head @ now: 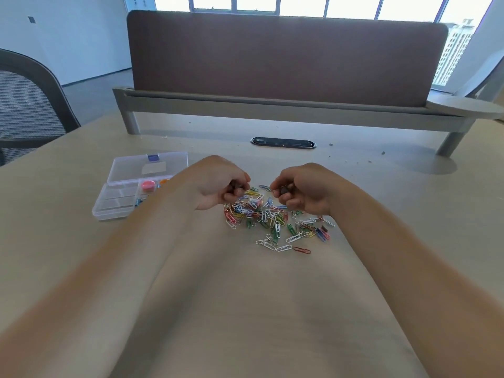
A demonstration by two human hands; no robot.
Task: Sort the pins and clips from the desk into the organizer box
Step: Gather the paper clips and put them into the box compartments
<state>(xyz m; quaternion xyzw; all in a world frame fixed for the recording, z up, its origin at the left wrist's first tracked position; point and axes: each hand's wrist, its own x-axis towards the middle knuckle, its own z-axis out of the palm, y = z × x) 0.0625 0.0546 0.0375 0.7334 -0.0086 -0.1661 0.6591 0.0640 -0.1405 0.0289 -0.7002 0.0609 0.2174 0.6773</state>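
- The left hand [218,184] was held over the far left edge of a heap of paper clips [261,214]. Its fingers [237,191] were curled and pinched around a dark item [234,184]. Whether that was a clip or a pin could not be told.
- The right hand [302,190] was held as its mirror, with the fingers [281,199] clenched on the other dark item [284,190], just across a narrow gap from the left fingers.
- Both hands were held low and close to the heap. This was judged to suit picking the dark pieces out from among the coloured clips.
- The paper clips were spread loose on the counter [245,309], just below both sets of fingers and on the person's side of them. A red clip [302,250] was set apart at the near edge.
- The organizer box [114,205] was placed to the left of the left fingers, beyond the forearm. Its lid [148,167] was folded back and away, so the compartments could be reached from above.
- Pink pieces [148,185] were seen in a compartment on the lid side. With the heap this large, most of the sorting was judged undone.
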